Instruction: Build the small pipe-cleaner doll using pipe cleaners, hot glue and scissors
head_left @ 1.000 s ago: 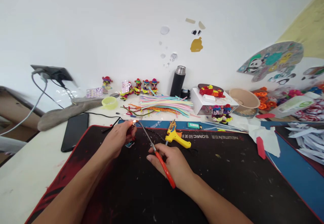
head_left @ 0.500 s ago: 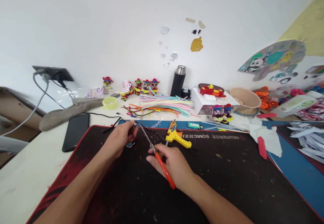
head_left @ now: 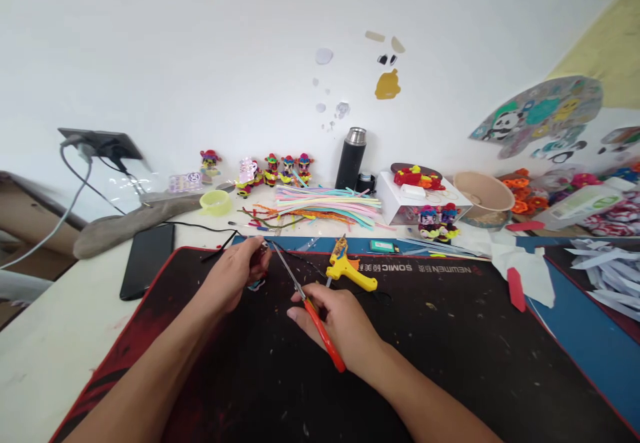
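Note:
Long tweezers or scissors with red-orange handles (head_left: 324, 335) and thin metal blades lie in the grip of my right hand (head_left: 345, 319). Their tip points up and left, close to the fingers of my left hand (head_left: 239, 271). Those fingers are closed in a pinch around something small, which they mostly hide. A small piece with light blue and dark parts (head_left: 257, 285) shows just under the left hand. A yellow hot glue gun (head_left: 353, 271) lies on the black desk mat (head_left: 425, 356), beyond my right hand.
Pastel pipe cleaners (head_left: 327, 204) lie in a bundle at the back, before a black thermos (head_left: 351, 159). Several small figures (head_left: 287, 169) stand along the wall. A black phone (head_left: 149, 261) is at left, paper strips (head_left: 607, 273) at right.
The whole view has shifted slightly. Both hands keep nearly the same pose, with the red-handled tool still in my right hand and its tip near my left fingers.

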Demonstrator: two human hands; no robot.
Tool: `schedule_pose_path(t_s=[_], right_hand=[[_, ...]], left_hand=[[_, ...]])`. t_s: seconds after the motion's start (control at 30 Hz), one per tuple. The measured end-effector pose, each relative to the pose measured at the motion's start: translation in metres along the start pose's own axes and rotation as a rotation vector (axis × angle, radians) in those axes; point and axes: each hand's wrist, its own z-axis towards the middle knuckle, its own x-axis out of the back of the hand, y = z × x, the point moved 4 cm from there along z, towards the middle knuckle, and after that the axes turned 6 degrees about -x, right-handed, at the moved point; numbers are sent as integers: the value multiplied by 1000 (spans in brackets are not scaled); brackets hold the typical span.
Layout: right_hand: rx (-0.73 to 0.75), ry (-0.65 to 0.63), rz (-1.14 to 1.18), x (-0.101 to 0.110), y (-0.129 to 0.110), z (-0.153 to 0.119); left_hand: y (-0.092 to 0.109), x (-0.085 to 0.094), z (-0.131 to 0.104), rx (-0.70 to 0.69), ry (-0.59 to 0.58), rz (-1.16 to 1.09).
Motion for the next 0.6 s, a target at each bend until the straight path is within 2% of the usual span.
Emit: schedule_pose_path(t_s=[0.6], right_hand=[[-18,-25,-26,1,-3,-2]], left_hand=[[-1,-1,1,12,-30,-84]])
